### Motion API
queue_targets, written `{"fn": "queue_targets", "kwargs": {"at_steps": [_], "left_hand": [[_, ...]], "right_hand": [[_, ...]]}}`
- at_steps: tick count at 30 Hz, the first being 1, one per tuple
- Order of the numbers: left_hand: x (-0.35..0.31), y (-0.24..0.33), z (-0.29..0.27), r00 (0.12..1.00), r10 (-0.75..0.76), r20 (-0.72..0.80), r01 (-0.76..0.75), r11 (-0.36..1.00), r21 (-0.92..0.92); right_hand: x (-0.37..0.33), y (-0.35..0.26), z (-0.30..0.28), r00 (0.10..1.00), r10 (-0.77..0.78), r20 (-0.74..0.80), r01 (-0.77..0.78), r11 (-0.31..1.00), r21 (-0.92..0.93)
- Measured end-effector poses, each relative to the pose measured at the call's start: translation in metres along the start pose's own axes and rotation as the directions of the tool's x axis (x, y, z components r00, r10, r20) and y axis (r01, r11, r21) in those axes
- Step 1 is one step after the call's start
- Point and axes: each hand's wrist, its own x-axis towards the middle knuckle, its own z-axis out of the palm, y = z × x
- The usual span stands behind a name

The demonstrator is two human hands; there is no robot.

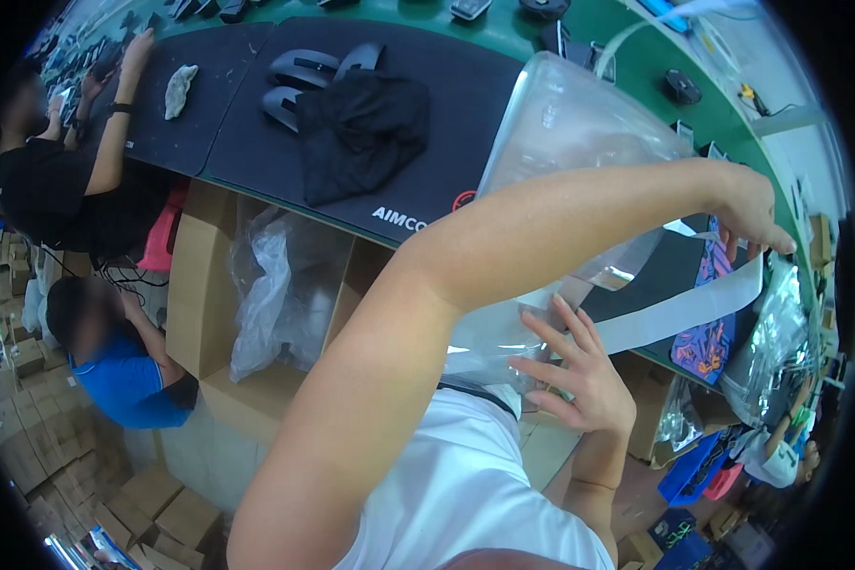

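Two hands (587,380), one long white strip (679,318)

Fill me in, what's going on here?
A person in a white top is at a green bench. Their right hand is spread over clear plastic; their left hand reaches across to the right, by the end of a pale strip, though its exact grip is hard to make out. A black cloth lies on a dark mat. Further left are a person in black and one in blue.
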Motion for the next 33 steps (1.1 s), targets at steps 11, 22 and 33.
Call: {"fn": "queue_targets", "kwargs": {"at_steps": [11, 22, 33], "left_hand": [[-0.007, 0.006, -0.004, 0.997, 0.012, -0.083, -0.013, 1.000, -0.005], [-0.011, 0.015, 0.005, 0.988, 0.073, -0.136, -0.071, 0.997, 0.020], [-0.018, 0.036, 0.038, 0.996, 0.080, -0.030, -0.082, 0.995, -0.063]], "right_hand": [[0.044, 0.014, 0.055, 0.443, 0.052, -0.895, -0.088, 0.996, 0.014], [0.053, 0.026, 0.029, 0.373, 0.071, -0.925, -0.086, 0.995, 0.042], [0.057, 0.028, 0.054, 0.279, 0.379, -0.883, 0.324, 0.828, 0.458]]}}
